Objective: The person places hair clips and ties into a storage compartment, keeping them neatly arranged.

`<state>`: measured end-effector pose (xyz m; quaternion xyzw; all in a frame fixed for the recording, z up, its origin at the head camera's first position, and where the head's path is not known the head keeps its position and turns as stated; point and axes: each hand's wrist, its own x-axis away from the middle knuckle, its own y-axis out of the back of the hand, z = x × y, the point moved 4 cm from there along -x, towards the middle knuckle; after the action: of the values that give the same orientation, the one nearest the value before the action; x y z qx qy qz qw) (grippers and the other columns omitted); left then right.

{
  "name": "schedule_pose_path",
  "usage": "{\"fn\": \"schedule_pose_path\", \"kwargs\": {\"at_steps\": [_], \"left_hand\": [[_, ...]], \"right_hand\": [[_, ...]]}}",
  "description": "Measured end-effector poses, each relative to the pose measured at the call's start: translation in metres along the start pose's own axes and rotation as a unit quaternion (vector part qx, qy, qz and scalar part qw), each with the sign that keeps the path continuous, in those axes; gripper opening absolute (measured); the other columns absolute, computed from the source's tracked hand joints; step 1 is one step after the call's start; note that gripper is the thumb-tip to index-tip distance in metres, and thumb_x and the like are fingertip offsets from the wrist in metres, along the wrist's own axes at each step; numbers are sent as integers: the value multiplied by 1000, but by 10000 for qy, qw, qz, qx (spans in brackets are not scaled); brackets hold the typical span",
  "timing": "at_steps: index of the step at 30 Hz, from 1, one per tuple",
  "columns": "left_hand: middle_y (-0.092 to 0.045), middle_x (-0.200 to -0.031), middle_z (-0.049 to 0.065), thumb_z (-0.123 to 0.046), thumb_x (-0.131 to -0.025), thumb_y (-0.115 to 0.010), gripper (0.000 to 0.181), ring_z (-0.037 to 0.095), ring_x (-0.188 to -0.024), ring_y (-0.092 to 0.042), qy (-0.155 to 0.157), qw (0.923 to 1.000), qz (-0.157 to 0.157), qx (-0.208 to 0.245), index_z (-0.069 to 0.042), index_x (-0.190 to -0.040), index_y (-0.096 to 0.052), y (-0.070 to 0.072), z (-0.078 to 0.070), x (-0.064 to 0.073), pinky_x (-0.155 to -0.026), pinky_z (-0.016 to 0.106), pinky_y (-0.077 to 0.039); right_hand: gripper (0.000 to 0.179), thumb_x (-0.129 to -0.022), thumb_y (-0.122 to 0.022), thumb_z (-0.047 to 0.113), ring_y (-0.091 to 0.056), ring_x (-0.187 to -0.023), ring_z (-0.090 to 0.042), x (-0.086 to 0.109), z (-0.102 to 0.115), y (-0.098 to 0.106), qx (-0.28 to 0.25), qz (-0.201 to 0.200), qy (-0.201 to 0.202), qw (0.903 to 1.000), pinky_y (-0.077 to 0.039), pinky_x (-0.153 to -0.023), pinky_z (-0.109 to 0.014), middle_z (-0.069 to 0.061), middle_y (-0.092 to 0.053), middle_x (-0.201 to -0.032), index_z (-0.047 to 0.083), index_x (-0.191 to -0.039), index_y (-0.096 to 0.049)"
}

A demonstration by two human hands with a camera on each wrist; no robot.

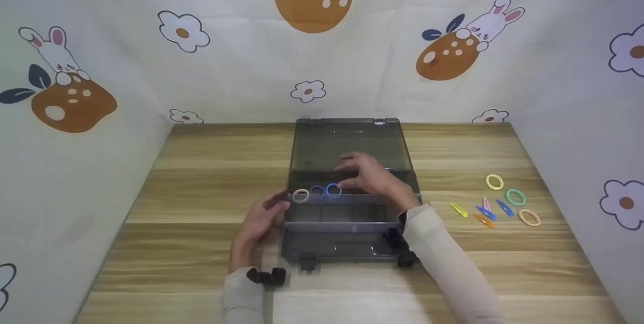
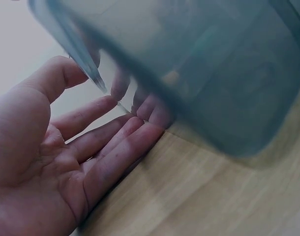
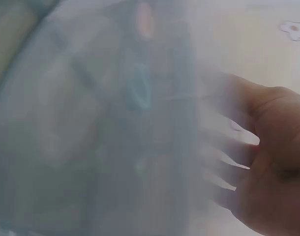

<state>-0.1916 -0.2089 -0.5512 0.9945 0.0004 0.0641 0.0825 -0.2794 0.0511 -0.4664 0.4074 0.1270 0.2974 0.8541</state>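
A translucent dark grey organizer box (image 1: 322,243) stands on the table with its lid (image 1: 349,143) raised at the back. In the box's back part, a peach hair tie (image 1: 295,194), a dark blue one (image 1: 317,188) and a brighter blue one (image 1: 327,188) sit in a row. Over that row is my right hand (image 1: 370,175), its thumb beside the brighter blue hair tie and its fingers loosely spread; the right wrist view is blurred and shows nothing gripped. My left hand (image 1: 261,218) touches the box's left side, fingers extended against the wall (image 2: 199,93).
To the right lie yellow (image 1: 487,181), green (image 1: 509,197) and peach (image 1: 522,218) hair ties. Near them are several snap hair clips, including a yellow one (image 1: 458,210) and an orange one (image 1: 484,221). A patterned cloth (image 1: 241,62) surrounds the wooden table (image 1: 201,183).
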Motion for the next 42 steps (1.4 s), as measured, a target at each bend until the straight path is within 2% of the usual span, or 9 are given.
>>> {"fn": "schedule_pose_path", "kwargs": {"at_steps": [8, 14, 21, 25, 29, 37, 42], "left_hand": [[-60, -141, 20, -12, -94, -65, 46, 34, -135, -54, -19, 10000, -63, -5, 1, -137, -58, 1, 2, -2, -119, 47, -38], [-58, -143, 21, -13, -94, -65, 47, 35, -137, -51, -42, 10000, -58, -52, 2, -138, -57, 1, 2, -2, -120, 48, -36], [-59, -142, 21, -13, -93, -66, 47, 35, -137, -51, 14, 9999, -123, -57, 1, -137, -58, 2, 2, 0, -120, 47, -36], [-58, -142, 21, -12, -95, -65, 46, 35, -138, -50, -35, 10000, -76, -34, 2, -138, -57, 1, 0, 1, -119, 48, -37], [-58, -143, 21, -12, -95, -64, 46, 35, -139, -49, -51, 10000, -5, 10, 2, -139, -56, 0, -1, 1, -120, 47, -36], [-57, -144, 20, -13, -95, -65, 47, 35, -140, -49, -62, 9999, 53, 70, 1, -139, -56, 0, -3, 0, -121, 47, -34], [-58, -144, 20, -12, -95, -65, 45, 34, -139, -50, -46, 9999, 27, 94, 0, -138, -58, 0, -2, -1, -121, 48, -34]], "right_hand": [[36, -88, -76, 19, -54, -133, -36, 35, 14, 45, -322, -671, 255, 9969, -43, -113, -51, -15, -61, -139, 8, -122, -71], [35, -89, -75, 16, -57, -128, -37, 60, 1, 63, -200, -1012, 241, 9944, -46, -110, -54, -15, -64, -134, 7, -123, -71], [36, -85, -79, 10, -64, -117, -33, 76, -23, 71, -367, -1494, 107, 9880, -54, -96, -53, -14, -69, -124, 6, -120, -72], [36, -84, -78, 8, -65, -112, -36, 85, -40, 77, -278, -1838, -267, 9822, -54, -91, -55, -18, -71, -120, 3, -119, -72], [36, -86, -77, 8, -64, -113, -39, 95, -62, 84, -184, -1993, -670, 9775, -53, -94, -57, -20, -70, -120, 1, -120, -71], [36, -87, -76, 10, -60, -118, -43, 123, -112, 101, -27, -2160, -996, 9713, -51, -96, -60, -23, -67, -124, 0, -122, -69], [41, -90, -74, 14, -53, -128, -45, 146, -136, 114, -269, -2186, -1495, 9639, -45, -105, -62, -27, -62, -133, -2, -128, -65]]}}
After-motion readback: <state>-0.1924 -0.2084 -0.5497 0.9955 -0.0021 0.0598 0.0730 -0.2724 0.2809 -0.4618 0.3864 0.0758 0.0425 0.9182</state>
